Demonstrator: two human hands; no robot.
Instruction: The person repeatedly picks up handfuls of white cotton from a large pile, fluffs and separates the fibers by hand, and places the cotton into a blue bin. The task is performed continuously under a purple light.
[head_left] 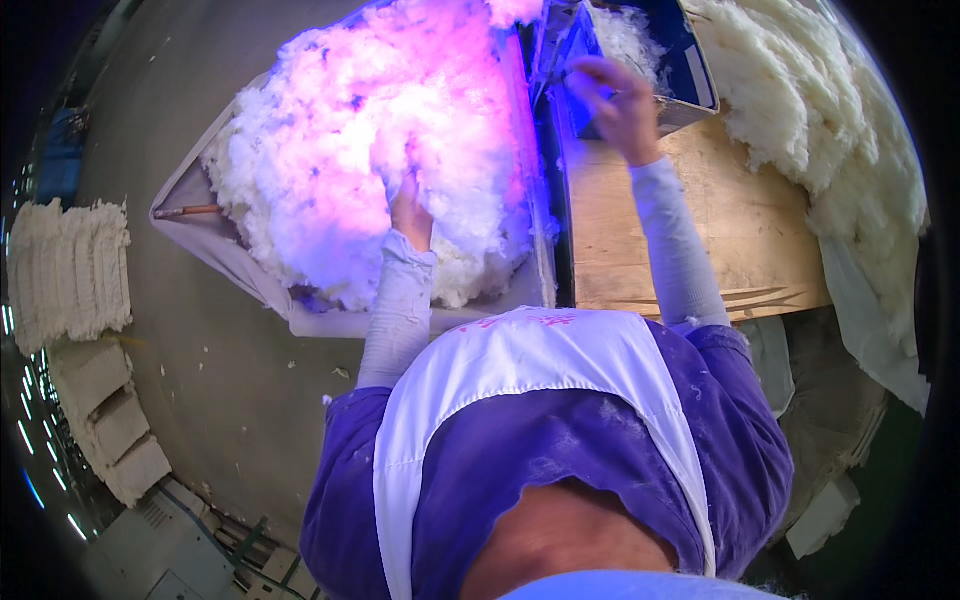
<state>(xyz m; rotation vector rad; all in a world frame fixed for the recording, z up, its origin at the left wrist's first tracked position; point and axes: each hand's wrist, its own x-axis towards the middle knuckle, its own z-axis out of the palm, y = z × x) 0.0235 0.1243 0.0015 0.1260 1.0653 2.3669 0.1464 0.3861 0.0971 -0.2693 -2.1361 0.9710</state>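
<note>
A big heap of loose white cotton-like fibre [330,150], lit pink and violet, fills a cloth-lined bin [230,255] on the left. My left hand [410,212] reaches into the near part of this heap; its fingers are lost in the fibre and the glare. To the right, my right hand [625,108] is raised beside a dark blue open box [690,75] that has some white fibre in it. Its fingers look apart and slightly blurred, and no fibre shows between them.
The box stands on a wooden board [690,220]. Thick cream fibre [810,110] hangs over the right side. Stacked pale fibre bales [70,270] stand at the far left on the grey floor [215,400]. A dark metal edge [562,220] separates bin and board.
</note>
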